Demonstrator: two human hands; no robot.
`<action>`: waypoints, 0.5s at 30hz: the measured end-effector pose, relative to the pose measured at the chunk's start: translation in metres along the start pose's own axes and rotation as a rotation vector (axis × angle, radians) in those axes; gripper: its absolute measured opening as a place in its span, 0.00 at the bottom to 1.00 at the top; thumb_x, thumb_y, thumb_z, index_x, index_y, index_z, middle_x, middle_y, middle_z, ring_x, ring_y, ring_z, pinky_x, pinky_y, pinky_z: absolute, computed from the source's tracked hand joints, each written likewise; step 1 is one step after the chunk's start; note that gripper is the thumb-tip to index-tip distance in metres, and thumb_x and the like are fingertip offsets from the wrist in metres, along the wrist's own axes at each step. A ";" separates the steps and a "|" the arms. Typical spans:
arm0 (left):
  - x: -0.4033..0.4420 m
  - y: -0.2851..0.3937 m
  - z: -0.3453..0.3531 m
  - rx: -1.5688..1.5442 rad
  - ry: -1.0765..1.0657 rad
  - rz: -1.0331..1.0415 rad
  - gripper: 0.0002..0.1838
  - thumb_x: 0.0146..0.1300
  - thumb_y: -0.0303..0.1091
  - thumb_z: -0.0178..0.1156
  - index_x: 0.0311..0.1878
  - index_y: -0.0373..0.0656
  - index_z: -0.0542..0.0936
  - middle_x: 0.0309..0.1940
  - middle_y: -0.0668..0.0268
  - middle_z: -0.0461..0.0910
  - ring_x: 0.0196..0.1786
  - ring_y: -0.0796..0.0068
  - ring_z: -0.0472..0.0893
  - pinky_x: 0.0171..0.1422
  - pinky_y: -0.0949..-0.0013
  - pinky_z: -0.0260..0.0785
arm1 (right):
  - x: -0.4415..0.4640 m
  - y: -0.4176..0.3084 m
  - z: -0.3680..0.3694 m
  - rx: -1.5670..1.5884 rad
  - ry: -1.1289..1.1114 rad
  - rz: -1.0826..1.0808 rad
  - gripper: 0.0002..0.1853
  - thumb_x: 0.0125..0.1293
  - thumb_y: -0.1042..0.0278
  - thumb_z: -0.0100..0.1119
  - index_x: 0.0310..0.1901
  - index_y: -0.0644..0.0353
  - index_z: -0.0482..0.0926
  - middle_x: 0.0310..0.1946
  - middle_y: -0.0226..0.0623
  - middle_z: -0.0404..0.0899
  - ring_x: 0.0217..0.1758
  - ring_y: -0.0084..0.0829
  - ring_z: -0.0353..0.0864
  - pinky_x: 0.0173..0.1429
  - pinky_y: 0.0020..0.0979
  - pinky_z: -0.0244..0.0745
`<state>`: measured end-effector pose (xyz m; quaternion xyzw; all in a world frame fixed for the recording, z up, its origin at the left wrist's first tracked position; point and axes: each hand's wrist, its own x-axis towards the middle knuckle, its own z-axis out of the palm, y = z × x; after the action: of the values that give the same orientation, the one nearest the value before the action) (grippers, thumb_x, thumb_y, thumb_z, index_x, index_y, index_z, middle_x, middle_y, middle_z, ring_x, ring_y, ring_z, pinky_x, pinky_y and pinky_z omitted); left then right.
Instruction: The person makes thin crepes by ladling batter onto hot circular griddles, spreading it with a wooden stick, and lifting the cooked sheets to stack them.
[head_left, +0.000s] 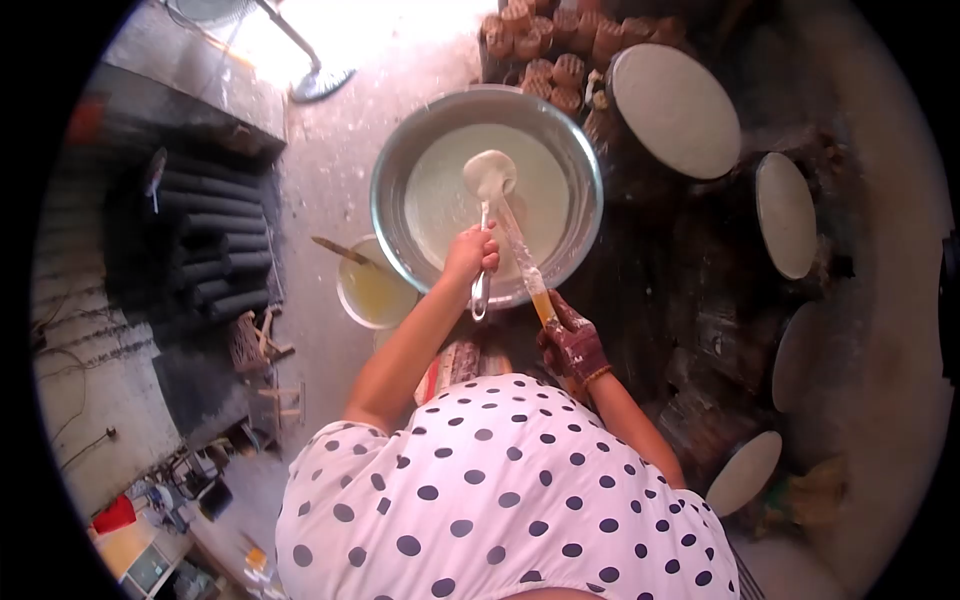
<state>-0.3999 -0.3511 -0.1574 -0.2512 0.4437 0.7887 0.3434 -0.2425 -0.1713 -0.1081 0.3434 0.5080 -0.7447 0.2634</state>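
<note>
My left hand (470, 254), bare, is closed round the metal handle of a ladle (482, 292). The ladle's bowl is over the pale batter (440, 185) and coated with it. That batter lies in a large metal basin (387, 205) in front of me. In a dark red glove, my right hand (572, 342) grips the yellow handle of a long flat stick (533, 282). Batter coats the stick's far part, whose tip meets the ladle's bowl. Left of the basin, a white bowl (347, 300) holds yellow liquid, with a wooden-handled tool (340, 248) resting in it.
Round pale-topped discs stand along the right, including a large disc (675, 110) and a smaller one (786, 215). Reddish-brown perforated blocks (540, 35) are piled at the back. Black cylinders (215, 225) are stacked at left. A fan stand (320, 83) is at the back left.
</note>
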 end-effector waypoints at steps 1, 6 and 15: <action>-0.021 0.028 0.013 0.042 -0.017 0.047 0.20 0.66 0.30 0.46 0.61 0.40 0.62 0.17 0.75 0.60 0.15 0.85 0.60 0.18 0.79 0.52 | -0.007 -0.013 0.008 -0.021 -0.020 -0.086 0.30 0.65 0.76 0.52 0.68 0.45 0.64 0.22 0.33 0.75 0.16 0.22 0.70 0.20 0.25 0.69; -0.118 0.123 0.051 0.339 -0.170 0.332 0.22 0.70 0.31 0.45 0.66 0.39 0.63 0.18 0.74 0.63 0.14 0.86 0.60 0.16 0.82 0.49 | -0.058 -0.068 0.005 -0.120 -0.014 -0.405 0.25 0.66 0.72 0.54 0.66 0.48 0.68 0.24 0.27 0.78 0.19 0.15 0.71 0.21 0.22 0.68; -0.022 0.157 0.014 -0.268 -0.275 -0.456 0.14 0.73 0.32 0.43 0.58 0.42 0.69 0.17 0.80 0.60 0.13 0.93 0.57 0.13 0.84 0.49 | 0.012 -0.026 -0.026 -1.066 0.627 -1.195 0.21 0.58 0.64 0.61 0.55 0.46 0.77 0.34 0.40 0.78 0.34 0.43 0.79 0.37 0.40 0.76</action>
<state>-0.5067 -0.4038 -0.0526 -0.2782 0.2169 0.7695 0.5323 -0.2634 -0.1382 -0.1093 0.0385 0.9349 -0.2911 -0.1994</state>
